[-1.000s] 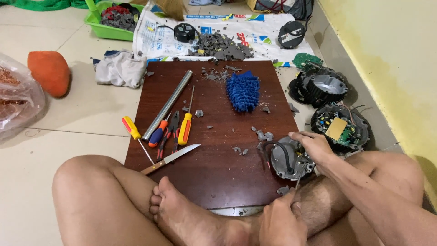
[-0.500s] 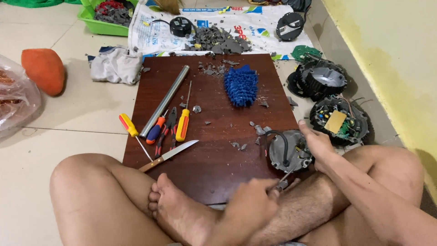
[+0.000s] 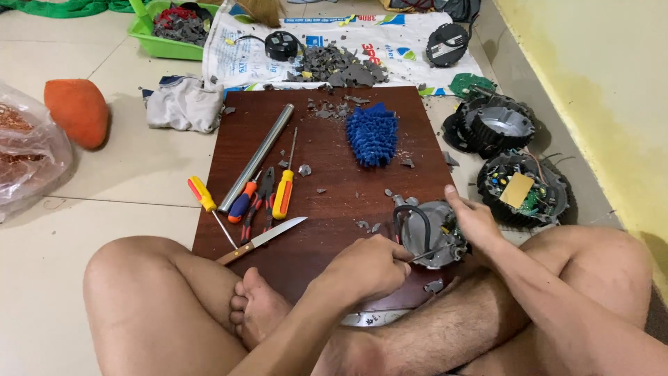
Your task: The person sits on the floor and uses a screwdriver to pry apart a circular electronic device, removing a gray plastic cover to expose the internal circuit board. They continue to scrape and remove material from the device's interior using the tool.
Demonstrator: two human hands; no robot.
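Fingers of the left hand are curled together around a thin metal tool, its tip poking into a round grey motor housing. Those of the right hand clamp the housing's far side. It lies at the near right corner of the dark wooden board on the floor. Screwdrivers, pliers and a knife lie near the board's left edge.

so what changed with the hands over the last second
The left hand moved up from the lap to the round grey part and now works a thin tool into it. The right hand kept gripping the part. Screwdrivers, knife and pipe stayed put.
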